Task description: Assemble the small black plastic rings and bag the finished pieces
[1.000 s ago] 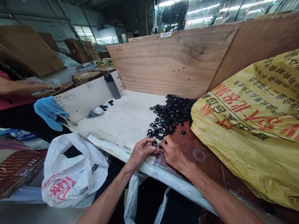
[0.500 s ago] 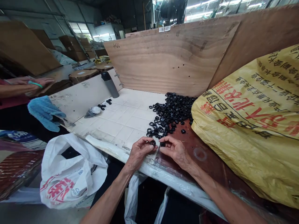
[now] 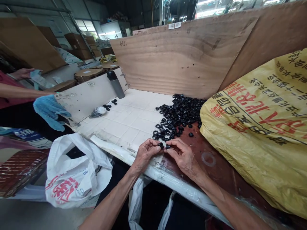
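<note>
Between thumb and fingers, my left hand [image 3: 146, 154] pinches a small black plastic ring [image 3: 160, 145] near the table's front edge. My right hand [image 3: 182, 154] is closed on another small black plastic piece [image 3: 167, 146], held just beside the first. The two pieces are very close; whether they touch I cannot tell. Just beyond my fingers spreads a heap of similar black plastic rings [image 3: 183, 111], with a few loose ones at its near side.
A yellow printed sack [image 3: 254, 137] fills the right side. A grey bottle [image 3: 116, 85] and a small clear bag [image 3: 98, 111] stand at the left back. A white bag [image 3: 79, 172] hangs at the front left. Beyond a blue cloth [image 3: 50, 111] is another person's arm [image 3: 21, 91].
My hands have come closer together, bringing the two black pieces nearly end to end. The view has shifted slightly. At the left, the other person's arms have moved and hold something light blue.
</note>
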`<state>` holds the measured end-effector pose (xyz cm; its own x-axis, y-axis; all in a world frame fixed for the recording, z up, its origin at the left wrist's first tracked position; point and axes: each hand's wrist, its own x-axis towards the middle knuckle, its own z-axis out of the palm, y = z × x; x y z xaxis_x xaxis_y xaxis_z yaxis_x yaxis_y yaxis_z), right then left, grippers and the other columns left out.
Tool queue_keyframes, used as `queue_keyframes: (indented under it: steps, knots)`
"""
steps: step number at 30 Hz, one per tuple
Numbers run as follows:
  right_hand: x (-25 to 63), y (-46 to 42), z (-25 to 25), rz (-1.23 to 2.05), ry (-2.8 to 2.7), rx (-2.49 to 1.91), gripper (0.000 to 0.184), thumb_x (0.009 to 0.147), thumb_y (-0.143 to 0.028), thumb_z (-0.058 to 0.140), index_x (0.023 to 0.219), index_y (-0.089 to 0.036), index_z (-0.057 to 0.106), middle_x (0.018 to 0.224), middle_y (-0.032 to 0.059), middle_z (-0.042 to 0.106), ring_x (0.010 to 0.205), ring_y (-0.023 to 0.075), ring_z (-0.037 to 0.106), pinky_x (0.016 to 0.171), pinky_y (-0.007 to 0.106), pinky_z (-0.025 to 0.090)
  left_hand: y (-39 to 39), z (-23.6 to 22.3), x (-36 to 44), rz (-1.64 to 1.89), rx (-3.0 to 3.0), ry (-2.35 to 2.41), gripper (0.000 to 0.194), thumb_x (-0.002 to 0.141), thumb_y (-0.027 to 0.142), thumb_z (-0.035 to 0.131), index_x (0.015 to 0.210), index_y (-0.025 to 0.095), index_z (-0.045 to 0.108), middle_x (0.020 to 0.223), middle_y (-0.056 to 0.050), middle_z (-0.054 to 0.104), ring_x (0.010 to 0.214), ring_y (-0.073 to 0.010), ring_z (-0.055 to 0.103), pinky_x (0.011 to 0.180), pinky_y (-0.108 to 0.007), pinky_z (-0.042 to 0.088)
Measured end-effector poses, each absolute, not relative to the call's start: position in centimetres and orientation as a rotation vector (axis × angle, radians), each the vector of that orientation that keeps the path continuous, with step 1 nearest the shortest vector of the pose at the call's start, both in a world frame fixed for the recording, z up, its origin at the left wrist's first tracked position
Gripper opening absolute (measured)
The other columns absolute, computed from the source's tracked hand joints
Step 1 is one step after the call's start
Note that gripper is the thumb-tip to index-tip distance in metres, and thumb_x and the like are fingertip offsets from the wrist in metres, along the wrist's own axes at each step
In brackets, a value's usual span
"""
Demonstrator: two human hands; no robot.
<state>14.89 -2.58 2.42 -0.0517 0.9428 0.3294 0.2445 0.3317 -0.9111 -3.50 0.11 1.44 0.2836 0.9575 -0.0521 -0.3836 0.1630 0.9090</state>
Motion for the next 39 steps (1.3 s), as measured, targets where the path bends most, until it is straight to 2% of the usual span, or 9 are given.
queue_keyframes:
  steps: [4, 13, 17, 21, 25, 28, 34, 36, 39]
  knots:
    - [14.6, -2.6, 2.3, 0.741, -1.567, -1.147, 0.015, 0.086, -0.02, 0.065, 0.1, -0.022, 0.069, 0.092, 0.003, 0.07, 0.08, 0.0179, 0.065, 0.074, 0.029, 0.053, 0.2, 1.1, -3.5, 1.104, 0.974, 0.768, 0.034, 0.075, 0.021, 0.079, 0.107, 0.019, 0.068, 0.1, -0.003, 0.068, 0.09, -0.0154, 0.064, 0.085, -0.028, 0.051]
    - [14.5, -2.4, 2.2, 0.609, -1.66, -1.104, 0.012, 0.088, -0.019, 0.063, 0.096, -0.02, 0.071, 0.092, 0.0054, 0.07, 0.086, 0.0192, 0.067, 0.079, 0.03, 0.053, -0.3, 0.9, -3.4, 1.118, 1.195, 0.794, 0.019, 0.074, 0.019, 0.08, 0.092, 0.018, 0.074, 0.101, -0.003, 0.065, 0.098, -0.0165, 0.061, 0.09, -0.027, 0.049]
    - [14.6, -2.5, 1.5, 0.568, -1.709, -1.175, 0.01, 0.092, -0.023, 0.061, 0.092, -0.02, 0.07, 0.085, 0.004, 0.068, 0.077, 0.0178, 0.065, 0.073, 0.029, 0.051, -0.5, 0.9, -3.3, 1.122, 1.232, 0.773, 0.018, 0.076, 0.021, 0.079, 0.093, 0.019, 0.073, 0.103, -0.004, 0.064, 0.1, -0.0182, 0.061, 0.093, -0.03, 0.049]
    - [14.7, -2.5, 0.8, 0.517, -1.822, -1.239, 0.023, 0.099, -0.024, 0.051, 0.083, -0.021, 0.067, 0.076, 0.002, 0.064, 0.068, 0.0161, 0.061, 0.067, 0.028, 0.047, -0.4, 1.0, -3.2, 1.103, 1.296, 0.803, 0.018, 0.076, 0.023, 0.079, 0.092, 0.017, 0.073, 0.101, -0.006, 0.065, 0.099, -0.02, 0.062, 0.095, -0.033, 0.049]
    - [14.7, -2.7, 0.7, 0.505, -1.775, -1.213, 0.015, 0.099, -0.026, 0.049, 0.104, -0.021, 0.062, 0.083, 0.0042, 0.067, 0.074, 0.0186, 0.065, 0.07, 0.029, 0.051, -0.7, 1.5, -2.9, 1.092, 1.274, 0.809, 0.02, 0.074, 0.027, 0.08, 0.09, 0.017, 0.073, 0.1, -0.008, 0.066, 0.096, -0.0213, 0.063, 0.092, -0.035, 0.05]
    - [14.8, -2.7, 0.4, 0.483, -1.833, -1.071, 0.02, 0.097, -0.026, 0.051, 0.116, -0.023, 0.059, 0.096, 0.0076, 0.068, 0.085, 0.0211, 0.067, 0.077, 0.031, 0.054, -0.8, 1.6, -2.8, 1.14, 1.172, 0.772, 0.024, 0.071, 0.03, 0.083, 0.09, 0.018, 0.073, 0.094, -0.006, 0.067, 0.089, -0.0193, 0.064, 0.088, -0.034, 0.051]
    - [14.9, -2.1, -1.0, 0.403, -1.878, -1.05, 0.017, 0.097, -0.031, 0.053, 0.087, -0.025, 0.064, 0.066, 0.0035, 0.064, 0.053, 0.0187, 0.062, 0.051, 0.027, 0.051, -0.5, 0.7, -3.2, 1.19, 1.174, 0.732, 0.028, 0.069, 0.031, 0.085, 0.091, 0.018, 0.074, 0.097, -0.008, 0.068, 0.093, -0.0203, 0.063, 0.088, -0.033, 0.049]
    - [14.9, -2.1, -0.9, 0.405, -1.868, -1.081, 0.013, 0.096, -0.032, 0.054, 0.094, -0.024, 0.065, 0.068, 0.0033, 0.065, 0.054, 0.0184, 0.062, 0.051, 0.027, 0.051, -0.5, 0.7, -3.3, 1.189, 1.156, 0.716, 0.028, 0.07, 0.03, 0.084, 0.093, 0.018, 0.074, 0.098, -0.008, 0.068, 0.092, -0.0197, 0.063, 0.087, -0.032, 0.05]
    - [14.7, -2.4, 0.0, 0.433, -1.843, -1.078, 0.021, 0.096, -0.029, 0.054, 0.115, -0.023, 0.061, 0.089, 0.0065, 0.07, 0.074, 0.02, 0.068, 0.066, 0.028, 0.055, -0.6, 0.9, -3.3, 1.174, 1.147, 0.712, 0.025, 0.072, 0.028, 0.083, 0.093, 0.018, 0.074, 0.097, -0.007, 0.068, 0.09, -0.0183, 0.064, 0.087, -0.03, 0.05]
